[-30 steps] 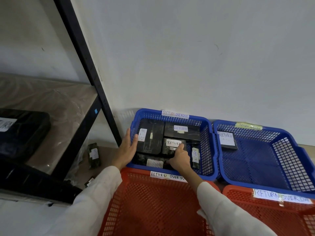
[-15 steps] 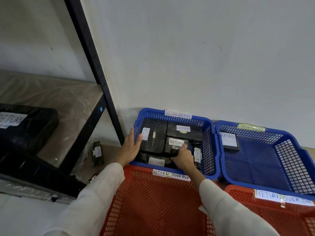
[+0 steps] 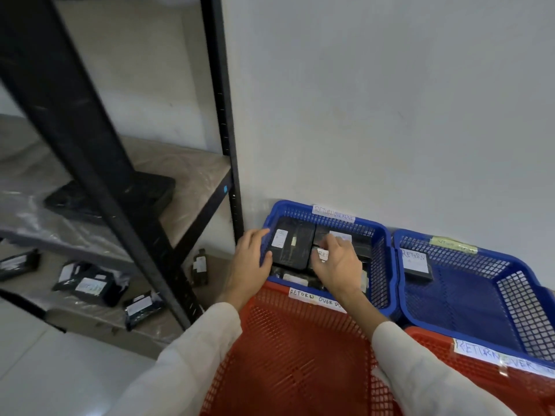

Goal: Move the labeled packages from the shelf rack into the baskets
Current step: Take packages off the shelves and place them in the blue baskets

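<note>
A blue basket [image 3: 382, 244] tagged "RETURN OVERDUE" stands against the wall and holds several black labeled packages [image 3: 292, 247]. My left hand [image 3: 250, 262] grips this basket's left rim, thumb inside. Over the packages in the middle lies my right hand [image 3: 338, 264] with its fingers spread, touching a package marked "RETURN". On the black shelf rack [image 3: 99, 175] to the left lies one large black package [image 3: 141, 190], and several smaller labeled packages [image 3: 88, 285] sit on the lower shelf. A second blue basket [image 3: 510, 267] on the right holds one "RETURN" package [image 3: 417, 264].
Two red baskets, one in front [image 3: 300, 355] and one at the right [image 3: 486, 382], sit below my arms, both tagged "RETURN OVERDUE". A small package [image 3: 199, 267] lies at the right end of the lower shelf, near the rack's rear post. A white wall rises behind the baskets.
My right hand has slid further over the packages and spread its fingers. The left hand stays at the basket's rim. My view has swung left, showing more of the rack.
</note>
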